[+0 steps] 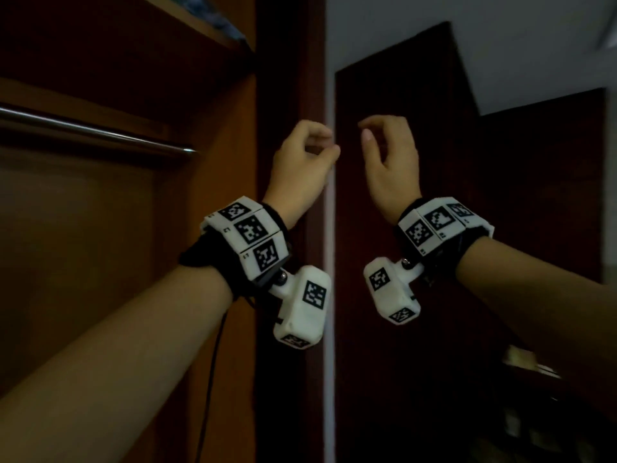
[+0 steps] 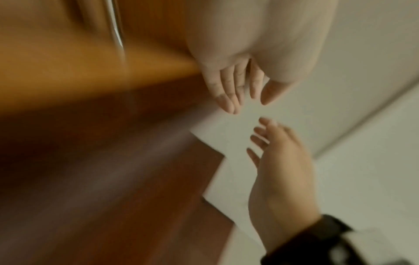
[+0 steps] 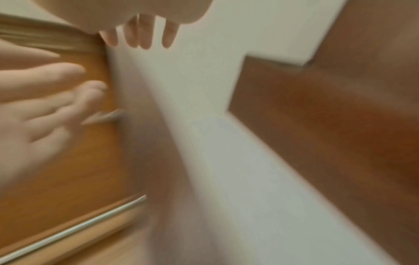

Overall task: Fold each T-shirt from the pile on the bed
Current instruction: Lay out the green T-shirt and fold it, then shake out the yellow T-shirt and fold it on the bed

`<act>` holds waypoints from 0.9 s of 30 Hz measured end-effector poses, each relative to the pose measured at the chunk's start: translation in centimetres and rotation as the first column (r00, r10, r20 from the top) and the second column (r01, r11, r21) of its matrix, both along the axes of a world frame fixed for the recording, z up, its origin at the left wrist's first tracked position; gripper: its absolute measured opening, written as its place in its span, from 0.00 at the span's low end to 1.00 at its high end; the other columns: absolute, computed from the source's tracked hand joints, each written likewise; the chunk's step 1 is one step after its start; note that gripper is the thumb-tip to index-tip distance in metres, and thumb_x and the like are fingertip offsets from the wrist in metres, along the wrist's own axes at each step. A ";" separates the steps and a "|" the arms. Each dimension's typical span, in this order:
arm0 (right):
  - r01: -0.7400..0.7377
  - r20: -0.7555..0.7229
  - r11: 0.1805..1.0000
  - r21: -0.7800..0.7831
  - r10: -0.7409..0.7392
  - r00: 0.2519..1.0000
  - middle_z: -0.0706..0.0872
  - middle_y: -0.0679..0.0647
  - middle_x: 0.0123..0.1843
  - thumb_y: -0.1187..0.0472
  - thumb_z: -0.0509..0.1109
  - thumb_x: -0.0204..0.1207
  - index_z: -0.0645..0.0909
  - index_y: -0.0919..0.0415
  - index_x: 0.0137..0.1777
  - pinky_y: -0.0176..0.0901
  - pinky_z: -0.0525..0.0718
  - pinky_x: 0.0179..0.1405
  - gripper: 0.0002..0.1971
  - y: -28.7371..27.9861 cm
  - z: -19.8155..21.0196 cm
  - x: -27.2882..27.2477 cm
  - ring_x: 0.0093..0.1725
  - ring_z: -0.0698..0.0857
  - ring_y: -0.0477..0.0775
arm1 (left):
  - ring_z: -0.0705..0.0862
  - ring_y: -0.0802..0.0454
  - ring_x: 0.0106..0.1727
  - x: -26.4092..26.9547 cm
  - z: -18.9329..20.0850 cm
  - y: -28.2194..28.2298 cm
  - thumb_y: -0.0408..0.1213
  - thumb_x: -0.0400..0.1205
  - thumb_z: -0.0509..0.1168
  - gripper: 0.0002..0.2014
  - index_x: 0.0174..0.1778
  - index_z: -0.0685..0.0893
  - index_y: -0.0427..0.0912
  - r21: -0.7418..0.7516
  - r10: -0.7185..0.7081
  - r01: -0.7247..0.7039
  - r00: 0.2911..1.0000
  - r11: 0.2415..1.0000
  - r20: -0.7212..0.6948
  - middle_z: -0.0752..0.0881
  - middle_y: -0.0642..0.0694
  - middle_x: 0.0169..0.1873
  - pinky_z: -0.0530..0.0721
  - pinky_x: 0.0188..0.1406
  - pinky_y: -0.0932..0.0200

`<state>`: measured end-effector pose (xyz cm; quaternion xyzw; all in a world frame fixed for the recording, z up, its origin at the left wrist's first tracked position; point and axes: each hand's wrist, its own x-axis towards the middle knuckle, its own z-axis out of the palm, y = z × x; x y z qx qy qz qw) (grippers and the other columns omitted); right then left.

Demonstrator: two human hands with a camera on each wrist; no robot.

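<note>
Before wardrobe [image 1: 133, 228], both hands [image 1: 302, 162] empty

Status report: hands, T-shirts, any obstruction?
Left hand and right hand raised, empty, fingers loosely curled. No T-shirt or bed in view. Open wardrobe ahead.

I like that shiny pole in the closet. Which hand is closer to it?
Left. The left hand is raised just right of the metal rail; the right hand is farther right, past it. Neither touches it.
</note>
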<state>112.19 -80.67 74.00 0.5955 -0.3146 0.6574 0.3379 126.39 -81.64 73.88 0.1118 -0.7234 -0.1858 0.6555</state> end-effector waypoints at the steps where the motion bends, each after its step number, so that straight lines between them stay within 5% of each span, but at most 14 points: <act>1: 0.057 0.023 0.998 0.022 -0.057 0.998 0.80 0.56 0.54 0.61 0.59 0.81 0.81 0.65 0.58 0.47 0.77 0.58 0.13 1.3 -0.6 -2.7 0.55 0.80 0.57 | 0.83 0.54 0.41 -2.3 -0.5 0.8 0.31 0.82 0.64 0.06 0.48 0.78 0.48 0.006 -0.056 0.056 0.998 0.998 0.010 0.81 0.52 0.45 0.81 0.29 0.64; 12: 0.527 0.130 0.782 0.333 -0.591 0.796 0.80 0.59 0.57 0.60 0.58 0.83 0.80 0.62 0.60 0.39 0.72 0.54 0.12 23.7 -7.1 -32.9 0.57 0.79 0.57 | 0.82 0.61 0.36 -32.5 -6.0 15.5 0.32 0.83 0.63 0.04 0.50 0.80 0.43 0.114 -0.441 0.430 0.892 0.896 0.103 0.79 0.55 0.42 0.81 0.28 0.68; 20: 0.619 0.133 0.584 0.525 -0.775 0.618 0.80 0.60 0.58 0.62 0.58 0.84 0.80 0.65 0.58 0.33 0.69 0.48 0.11 38.8 -11.9 -51.3 0.49 0.76 0.48 | 0.85 0.48 0.42 -55.2 -10.8 26.6 0.30 0.81 0.63 0.05 0.49 0.82 0.41 0.207 -0.600 0.572 0.792 0.794 0.113 0.80 0.55 0.39 0.85 0.39 0.53; 23: 0.612 0.186 0.522 0.594 -0.829 0.527 0.80 0.60 0.59 0.61 0.57 0.84 0.80 0.64 0.60 0.36 0.70 0.50 0.12 42.9 -13.4 -57.7 0.52 0.78 0.53 | 0.82 0.59 0.35 -62.8 -12.7 29.5 0.29 0.82 0.63 0.04 0.48 0.81 0.41 0.260 -0.662 0.618 0.737 0.742 0.137 0.81 0.51 0.38 0.83 0.33 0.56; 27: 0.595 0.261 0.448 0.667 -0.889 0.376 0.80 0.60 0.61 0.59 0.57 0.84 0.79 0.64 0.61 0.39 0.71 0.51 0.13 46.8 -15.5 -65.6 0.58 0.80 0.58 | 0.82 0.53 0.38 -72.3 -14.6 32.5 0.32 0.82 0.63 0.02 0.47 0.80 0.43 0.318 -0.740 0.675 0.651 0.666 0.168 0.81 0.50 0.39 0.84 0.34 0.55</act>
